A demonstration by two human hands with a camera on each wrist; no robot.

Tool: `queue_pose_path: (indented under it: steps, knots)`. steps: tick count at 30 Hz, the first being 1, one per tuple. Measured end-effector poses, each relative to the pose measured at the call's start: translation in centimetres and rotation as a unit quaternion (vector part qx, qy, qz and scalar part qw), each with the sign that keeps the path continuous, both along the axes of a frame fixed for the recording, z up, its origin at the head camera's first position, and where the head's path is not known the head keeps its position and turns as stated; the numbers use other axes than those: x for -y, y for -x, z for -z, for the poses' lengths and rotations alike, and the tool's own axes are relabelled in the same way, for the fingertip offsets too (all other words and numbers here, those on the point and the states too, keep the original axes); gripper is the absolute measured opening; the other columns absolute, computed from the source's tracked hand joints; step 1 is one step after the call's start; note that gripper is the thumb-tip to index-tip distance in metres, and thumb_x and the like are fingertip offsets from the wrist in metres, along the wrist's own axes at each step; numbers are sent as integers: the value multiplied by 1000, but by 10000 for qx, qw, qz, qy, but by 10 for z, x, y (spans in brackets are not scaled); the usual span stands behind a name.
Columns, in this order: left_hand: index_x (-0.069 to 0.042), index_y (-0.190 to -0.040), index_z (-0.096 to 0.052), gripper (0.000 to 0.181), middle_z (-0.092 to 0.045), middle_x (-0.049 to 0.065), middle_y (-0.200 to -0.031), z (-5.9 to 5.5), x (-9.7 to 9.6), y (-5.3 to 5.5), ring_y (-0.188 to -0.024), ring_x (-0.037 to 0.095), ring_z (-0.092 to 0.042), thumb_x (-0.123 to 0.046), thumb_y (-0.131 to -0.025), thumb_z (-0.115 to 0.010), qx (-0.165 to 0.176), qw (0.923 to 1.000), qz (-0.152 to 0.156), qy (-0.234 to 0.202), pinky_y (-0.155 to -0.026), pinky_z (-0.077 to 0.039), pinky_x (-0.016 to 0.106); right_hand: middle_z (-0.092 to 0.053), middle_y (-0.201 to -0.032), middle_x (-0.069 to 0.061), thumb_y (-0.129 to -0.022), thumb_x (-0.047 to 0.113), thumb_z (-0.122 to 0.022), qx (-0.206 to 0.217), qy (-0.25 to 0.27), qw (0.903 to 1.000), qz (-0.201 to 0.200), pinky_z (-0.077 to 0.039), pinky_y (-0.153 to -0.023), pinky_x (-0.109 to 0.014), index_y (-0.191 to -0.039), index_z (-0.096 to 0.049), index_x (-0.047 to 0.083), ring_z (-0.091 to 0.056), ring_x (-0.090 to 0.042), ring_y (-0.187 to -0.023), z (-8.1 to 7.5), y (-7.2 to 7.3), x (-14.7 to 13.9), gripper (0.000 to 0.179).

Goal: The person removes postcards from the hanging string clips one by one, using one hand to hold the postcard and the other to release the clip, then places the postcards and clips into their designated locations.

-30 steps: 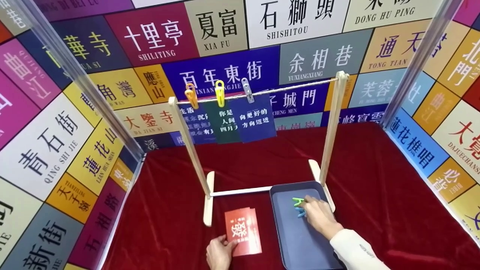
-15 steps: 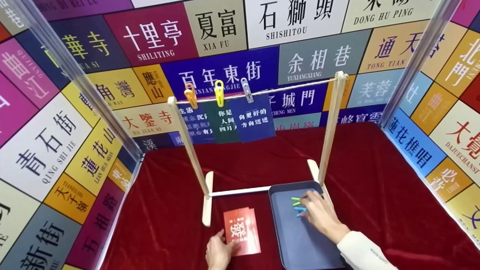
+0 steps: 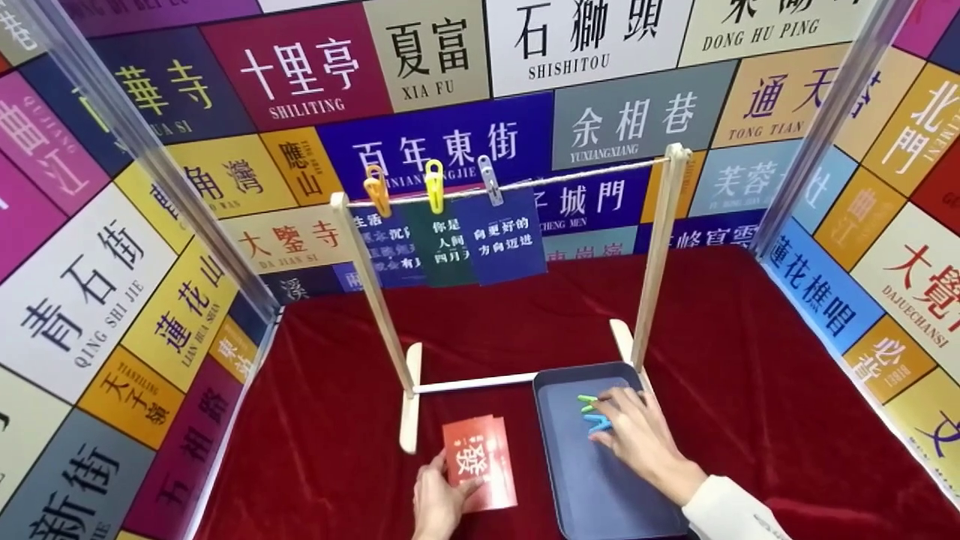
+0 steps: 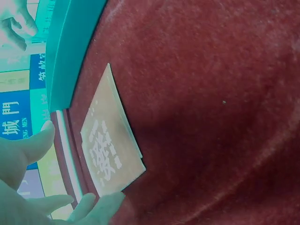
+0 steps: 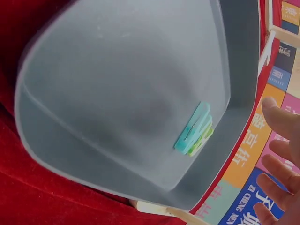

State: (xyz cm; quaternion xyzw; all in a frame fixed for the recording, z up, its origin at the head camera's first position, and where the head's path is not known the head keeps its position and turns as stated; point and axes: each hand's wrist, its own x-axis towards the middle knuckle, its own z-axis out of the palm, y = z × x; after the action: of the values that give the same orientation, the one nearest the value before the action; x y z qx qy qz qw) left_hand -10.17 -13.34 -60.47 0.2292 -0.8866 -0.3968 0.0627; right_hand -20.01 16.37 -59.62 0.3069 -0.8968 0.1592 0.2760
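2 clips (image 5: 191, 131) in tray (image 3: 600, 495), near right fingers (image 5: 281, 171), apart from them

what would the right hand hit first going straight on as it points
Likely the green clip or blue clip in the tray; how far below the right hand they lie is unclear.

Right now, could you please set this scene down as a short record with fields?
Left hand: at the edge of the overlapping red cards
Right hand: over the tray, fingers spread
In tray: blue clip and green clip, side by side
Rope: orange clip, yellow clip and grey clip, with hanging cards
Wooden rack: standing on red cloth
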Motion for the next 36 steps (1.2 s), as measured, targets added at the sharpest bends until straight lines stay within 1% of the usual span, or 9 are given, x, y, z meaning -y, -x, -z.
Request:
queue_pose_path:
  steps: [3, 6, 11, 17, 18, 24, 31, 34, 36]
  knots:
    - [1, -133, -61, 80, -67, 18, -106, -3, -2, 0, -100, 34, -67, -14, -62, -95, -355, 9993, 139, -21, -90, -58, 51, -68, -102, -7, -56, 29, -96, -106, 58, 9999, -69, -52, -84, -50, -104, -74, 7, -64, -27, -98, -4, -3, 2, 57]
    - [2, -135, -58, 84, -67, 20, -110, -9, -4, 1, -103, 34, -66, -14, -61, -95, -601, 9979, 229, -108, -94, -57, 50, -68, -108, -9, -56, 28, -96, -57, 181, 9997, -142, -52, -87, -50, -110, -73, 6, -64, -28, -104, -12, -4, 3, 62]
    - [3, -137, -56, 87, -66, 22, -117, -23, -7, 4, -109, 37, -65, -15, -62, -95, -781, 9963, 319, -146, -99, -56, 50, -68, -117, -12, -58, 29, -96, -28, 267, 9993, -241, -52, -95, -51, -119, -69, 3, -63, -32, -112, -27, -7, 5, 71]
    - [1, -138, -54, 86, -66, 21, -122, -40, -9, 7, -114, 38, -64, -17, -64, -95, -1056, 9932, 450, -209, -100, -56, 50, -66, -123, -14, -60, 27, -96, -27, 481, 9977, -486, -42, -105, -48, -127, -65, 0, -61, -34, -116, -45, -8, 7, 78]
    - [0, -138, -54, 86, -65, 20, -123, -43, -9, 7, -114, 38, -64, -17, -64, -95, -1090, 9926, 483, -210, -100, -56, 49, -66, -124, -14, -61, 27, -96, -20, 525, 9973, -516, -41, -106, -47, -128, -65, 0, -61, -33, -116, -48, -8, 8, 79]
    - [-2, -139, -52, 84, -64, 20, -125, -54, -10, 9, -112, 35, -64, -14, -67, -93, -1142, 9902, 662, -456, -94, -58, 48, -65, -122, -16, -59, 23, -97, -155, 731, 9948, -699, -50, -98, -48, -130, -63, -1, -63, -30, -113, -60, -9, 8, 82]
    - [-1, -138, -52, 81, -64, 22, -126, -64, -10, 11, -113, 35, -64, -11, -68, -92, -1319, 9861, 805, -607, -95, -58, 49, -65, -122, -16, -60, 18, -97, -231, 953, 9919, -807, -50, -96, -36, -131, -61, -3, -62, -27, -111, -72, -11, 8, 83]
    - [-2, -138, -53, 81, -65, 20, -125, -70, -11, 13, -110, 34, -65, -11, -68, -92, -1432, 9839, 817, -692, -93, -59, 45, -64, -124, -16, -60, 17, -97, -138, 1102, 9907, -781, -50, -97, -31, -134, -60, -2, -62, -27, -112, -77, -12, 9, 84]
    - [-3, -138, -53, 80, -65, 21, -124, -74, -11, 14, -109, 34, -67, -9, -68, -92, -1505, 9815, 813, -862, -90, -61, 41, -64, -125, -16, -61, 18, -97, -78, 1154, 9906, -731, -50, -99, -28, -135, -59, -2, -62, -26, -113, -80, -13, 10, 85]
